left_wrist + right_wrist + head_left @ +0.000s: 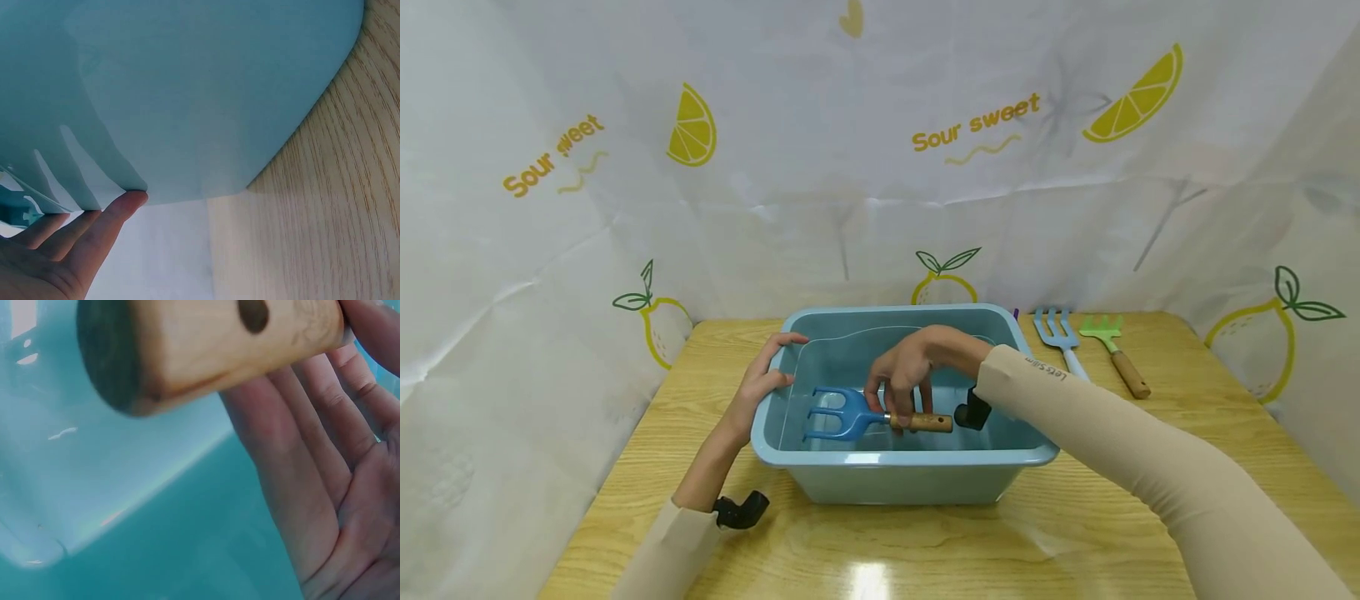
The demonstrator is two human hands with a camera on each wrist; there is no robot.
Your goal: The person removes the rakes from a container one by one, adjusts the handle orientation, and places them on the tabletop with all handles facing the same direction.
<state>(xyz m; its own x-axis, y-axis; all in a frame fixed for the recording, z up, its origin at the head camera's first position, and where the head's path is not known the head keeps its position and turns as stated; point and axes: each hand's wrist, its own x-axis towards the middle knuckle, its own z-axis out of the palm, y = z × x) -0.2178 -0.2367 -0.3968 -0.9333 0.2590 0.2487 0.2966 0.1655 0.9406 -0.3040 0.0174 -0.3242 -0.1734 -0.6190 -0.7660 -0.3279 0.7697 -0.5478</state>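
A light blue plastic basin [917, 482] stands on the wooden table. My left hand [752, 392] grips its left rim; in the left wrist view, several fingertips [132, 199] press against the outside wall. Inside the basin, my right hand [904, 371] pinches the wooden handle [934, 422] of a blue garden hand fork [847, 414]. The fork lies across the basin in the head view, its prongs toward the left wall. Close up in the right wrist view, thumb and fingers hold the handle, and its butt end [109, 359] with a hole nearby points away from the palm.
Right of the basin, a lighter blue fork [1057, 333] and a green rake with a wooden handle [1125, 371] lie on the table [1075, 533]. A small purple tip [1016, 314] shows behind the rim. A lemon-print white curtain [820, 183] hangs around the back and sides.
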